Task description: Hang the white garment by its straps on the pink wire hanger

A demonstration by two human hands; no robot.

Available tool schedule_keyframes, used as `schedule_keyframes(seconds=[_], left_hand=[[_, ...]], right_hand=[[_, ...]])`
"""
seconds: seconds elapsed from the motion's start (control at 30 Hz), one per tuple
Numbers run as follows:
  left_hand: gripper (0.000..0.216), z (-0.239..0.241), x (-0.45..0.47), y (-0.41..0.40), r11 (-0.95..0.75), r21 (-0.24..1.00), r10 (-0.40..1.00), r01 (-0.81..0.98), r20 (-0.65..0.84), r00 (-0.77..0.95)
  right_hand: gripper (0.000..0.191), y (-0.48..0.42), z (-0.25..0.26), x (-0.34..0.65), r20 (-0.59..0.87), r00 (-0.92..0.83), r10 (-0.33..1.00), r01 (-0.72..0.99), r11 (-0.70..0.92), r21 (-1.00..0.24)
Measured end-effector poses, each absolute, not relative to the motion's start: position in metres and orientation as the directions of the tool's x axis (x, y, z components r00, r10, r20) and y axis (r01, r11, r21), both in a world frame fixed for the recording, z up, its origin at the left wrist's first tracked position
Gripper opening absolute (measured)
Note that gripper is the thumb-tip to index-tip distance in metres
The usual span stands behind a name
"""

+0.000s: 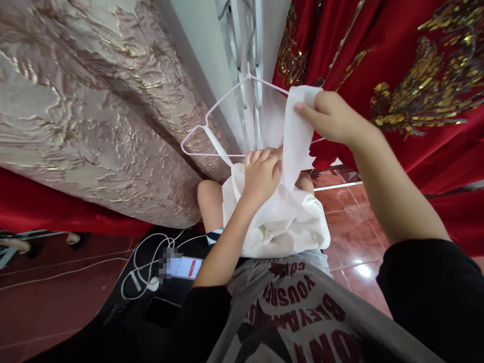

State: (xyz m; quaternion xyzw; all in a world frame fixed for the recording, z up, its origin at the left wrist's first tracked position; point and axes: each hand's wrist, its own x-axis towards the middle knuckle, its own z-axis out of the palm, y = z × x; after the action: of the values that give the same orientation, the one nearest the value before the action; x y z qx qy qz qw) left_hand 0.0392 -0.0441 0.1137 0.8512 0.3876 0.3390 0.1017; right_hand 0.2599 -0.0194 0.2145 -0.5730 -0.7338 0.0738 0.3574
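Note:
A white garment [272,217] lies across my lap, its cloth bunched over my thighs. A pale pink clothes hanger [223,98] stands up beyond it, with a thin white strap [218,145] looped on its left arm. My left hand [262,174] is closed on the garment's top edge near the hanger's lower bar; the fingertips are partly hidden. Higher and to the right, my right hand [335,118] pinches the wide white shoulder piece [298,136] between thumb and fingers. That piece covers the hanger's right arm.
A phone [183,267] with a lit screen, white cables [130,290] and a dark phone [162,310] lie on a black surface at my left. Textured pinkish fabric [94,116] hangs on the left, red fabric with gold sequins [416,96] on the right. Metal rails [257,101] stand ahead.

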Motion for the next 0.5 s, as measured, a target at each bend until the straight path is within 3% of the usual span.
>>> schedule_keyframes(seconds=[0.17, 0.2, 0.27, 0.3, 0.33, 0.4, 0.5], left_hand=[[0.038, 0.103, -0.001, -0.041, -0.774, 0.535, 0.633, 0.339, 0.638, 0.437], [0.036, 0.098, -0.017, -0.039, -0.761, 0.578, 0.649, 0.294, 0.666, 0.368], [0.034, 0.086, -0.052, -0.032, -0.64, 0.7, 0.746, 0.318, 0.665, 0.037], [0.037, 0.077, -0.068, -0.026, -0.55, 0.77, 0.762, 0.324, 0.621, -0.183], [0.044, 0.068, -0.081, -0.02, -0.493, 0.808, 0.771, 0.323, 0.578, -0.269], [0.053, 0.047, -0.097, -0.008, -0.289, 0.923, 0.905, 0.254, 0.35, -0.243], [0.036, 0.019, -0.094, 0.002, -0.15, 0.967, 0.98, 0.206, 0.173, -0.102]], right_hand=[[0.058, -0.005, 0.189, 0.25, 0.587, 0.057, 0.808, 0.822, 0.295, -0.487], [0.059, -0.005, 0.188, 0.25, 0.599, 0.08, 0.797, 0.841, 0.268, -0.47], [0.064, -0.006, 0.194, 0.251, 0.606, 0.125, 0.786, 0.891, 0.18, -0.417], [0.066, -0.007, 0.198, 0.251, 0.609, 0.142, 0.78, 0.91, 0.139, -0.39], [0.067, -0.007, 0.203, 0.252, 0.612, 0.152, 0.776, 0.923, 0.11, -0.368], [0.066, -0.008, 0.211, 0.252, 0.621, 0.155, 0.768, 0.934, 0.09, -0.345], [0.067, -0.01, 0.217, 0.254, 0.622, 0.162, 0.766, 0.937, 0.078, -0.34]])
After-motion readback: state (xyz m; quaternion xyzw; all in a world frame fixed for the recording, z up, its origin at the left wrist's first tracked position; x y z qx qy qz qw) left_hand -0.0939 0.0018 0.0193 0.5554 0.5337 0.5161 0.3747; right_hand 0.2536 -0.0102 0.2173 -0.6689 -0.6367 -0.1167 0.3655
